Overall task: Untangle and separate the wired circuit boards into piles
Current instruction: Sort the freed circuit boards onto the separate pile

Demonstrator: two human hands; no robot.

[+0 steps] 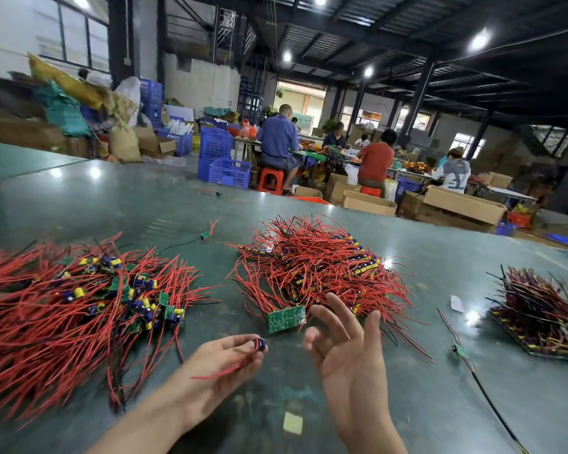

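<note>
My left hand (225, 365) pinches a small wired circuit board (259, 344) at the fingertips, its red wire trailing down across the palm. My right hand (345, 350) hovers open beside it, fingers spread, palm toward me, holding nothing. A loose heap of red-wired boards (76, 306) spreads over the left of the green table (417, 404). A second tangled pile (322, 267) lies in the middle, just beyond my hands, with a green board (286, 318) at its near edge. A darker pile with black and yellow wires (538, 319) sits at the right.
Single stray boards lie at the table's middle (205, 235), far side (217, 193) and right (460, 351). A yellow paper scrap (292, 422) and a white one (457, 303) lie on the table. Beyond it, several people sit among blue crates (230, 172) and cardboard boxes (463, 204).
</note>
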